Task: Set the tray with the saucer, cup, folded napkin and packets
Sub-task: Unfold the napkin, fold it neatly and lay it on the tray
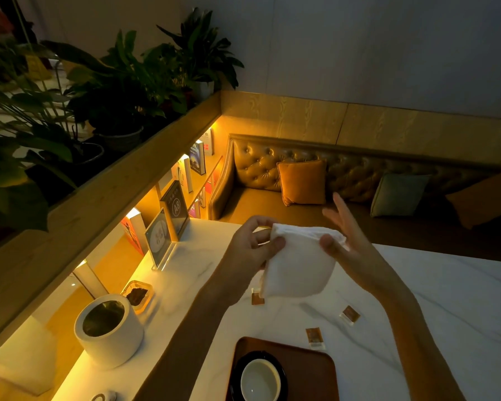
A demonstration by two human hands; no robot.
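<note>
**Napkin held up, tray half set**

White pot point(107, 331) on the worktop point(446, 299) at 8 o'clock of view, small dish point(136, 295) at its 1 o'clock. Left hand point(252, 244) pinches the napkin point(298, 264) by its upper left corner. The napkin hangs above the worktop at mid-view. Right hand point(350, 244) pins the upper right corner under its thumb, fingers straight. Tray point(310, 369) at 6 o'clock, with the saucer point(237, 371) on its left part and the cup point(259, 379) on the saucer. Off the tray: left packet point(257, 298) at its 12, middle packet point(314, 337) at 1 just beside the edge, right packet point(350, 314) near 2.
</note>
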